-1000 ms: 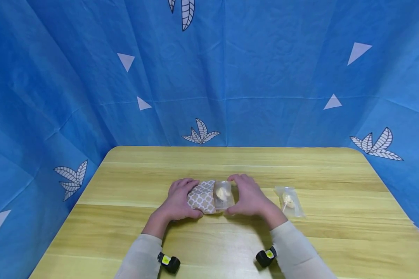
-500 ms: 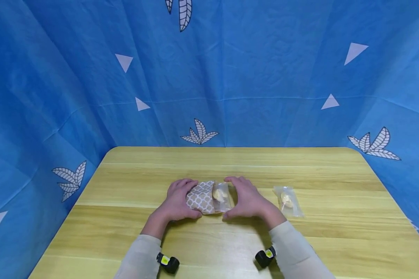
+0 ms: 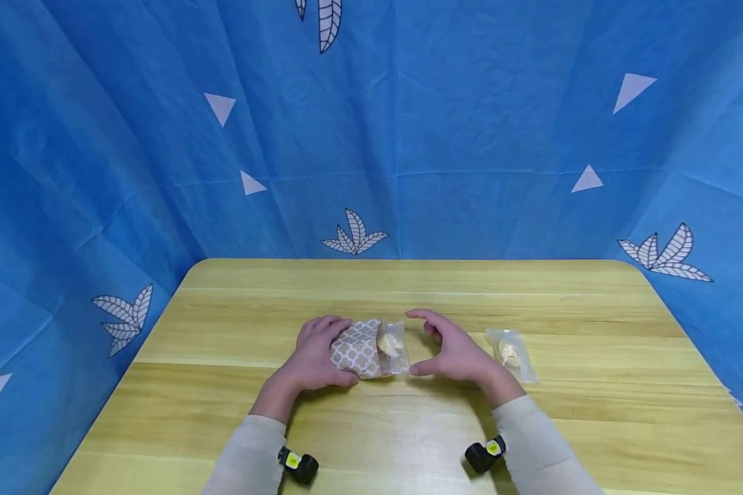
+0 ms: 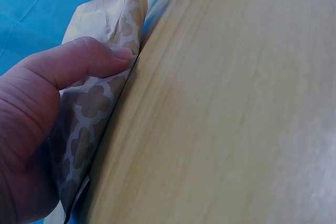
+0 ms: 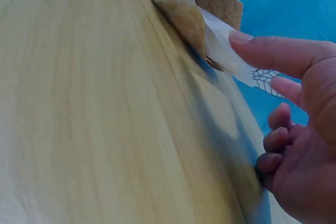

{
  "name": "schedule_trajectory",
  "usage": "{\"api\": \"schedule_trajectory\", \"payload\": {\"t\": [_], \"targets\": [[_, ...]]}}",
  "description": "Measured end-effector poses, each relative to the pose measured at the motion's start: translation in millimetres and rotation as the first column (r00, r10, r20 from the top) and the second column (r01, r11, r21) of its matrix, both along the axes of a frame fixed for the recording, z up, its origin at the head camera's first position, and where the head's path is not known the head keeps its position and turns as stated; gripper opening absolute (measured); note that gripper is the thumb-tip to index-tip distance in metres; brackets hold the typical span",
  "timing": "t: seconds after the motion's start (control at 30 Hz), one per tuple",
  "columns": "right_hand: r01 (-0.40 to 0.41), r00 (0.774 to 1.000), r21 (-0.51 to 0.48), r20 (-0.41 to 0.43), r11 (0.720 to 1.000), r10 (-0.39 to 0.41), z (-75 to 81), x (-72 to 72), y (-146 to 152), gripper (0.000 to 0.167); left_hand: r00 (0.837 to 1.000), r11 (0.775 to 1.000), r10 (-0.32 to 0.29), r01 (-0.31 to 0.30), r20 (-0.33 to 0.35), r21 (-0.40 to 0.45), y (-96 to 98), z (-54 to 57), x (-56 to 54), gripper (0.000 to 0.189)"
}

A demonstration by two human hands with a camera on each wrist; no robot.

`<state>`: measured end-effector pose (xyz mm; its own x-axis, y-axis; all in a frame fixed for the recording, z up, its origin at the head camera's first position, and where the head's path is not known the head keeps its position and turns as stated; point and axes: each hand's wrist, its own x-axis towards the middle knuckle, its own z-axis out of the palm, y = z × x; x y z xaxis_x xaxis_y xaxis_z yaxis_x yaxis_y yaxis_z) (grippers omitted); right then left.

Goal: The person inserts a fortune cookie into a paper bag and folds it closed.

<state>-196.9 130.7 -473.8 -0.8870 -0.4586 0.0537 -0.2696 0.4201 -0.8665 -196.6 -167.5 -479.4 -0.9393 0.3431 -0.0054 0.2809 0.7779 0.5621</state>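
A small tan-and-white patterned paper bag [image 3: 356, 349] lies on the table, its mouth facing right. My left hand [image 3: 318, 354] holds it with the thumb along the near side and fingers at the far side. A clear plastic packet [image 3: 393, 348] with a pale lump inside sticks partway out of the bag's mouth; the rest is hidden in the bag. My right hand [image 3: 455, 348] is just right of that packet, thumb and index finger extended and spread, other fingers bent. In the right wrist view, the thumb tip overlaps the packet's whitish end [image 5: 226, 51].
A second clear packet [image 3: 511, 355] with a pale lump lies on the wooden table [image 3: 371, 426] to the right of my right hand. Blue cloth [image 3: 470, 124] with leaf and triangle prints hangs behind and beside the table. A small black camera is strapped at each wrist.
My right hand has drawn back a little to the right, its index finger straightening. The packet in the bag has shifted slightly left. My left hand keeps its grip on the bag.
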Motion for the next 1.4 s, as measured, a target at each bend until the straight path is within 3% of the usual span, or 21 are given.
{"api": "schedule_trajectory", "payload": {"t": [0.53, 0.87, 1.13, 1.4], "targets": [[-0.111, 0.994, 0.050, 0.024, 0.993, 0.110, 0.8, -4.4, 4.5, 0.083, 1.000, 1.000, -0.010, 0.010, -0.004, -0.015, 1.0, 0.7, -1.6, 0.104], [-0.073, 0.997, 0.108, -0.006, 0.991, 0.074, -1.2, -5.2, -4.1, 0.082, 1.000, 1.000, -0.015, 0.015, -0.009, -0.016, 1.1, 1.1, -2.3, 0.103], [-0.052, 0.999, 0.093, -0.004, 0.994, 0.052, -3.7, -6.6, -5.5, 0.078, 1.000, 1.000, -0.014, 0.014, -0.014, 0.001, 2.0, 2.0, -1.7, 0.102], [-0.081, 0.996, 0.086, -0.036, 0.993, 0.085, -5.5, -7.6, -7.8, 0.071, 1.000, 1.000, -0.001, 0.001, -0.010, -0.001, 2.4, 3.4, 1.5, 0.103]]}}
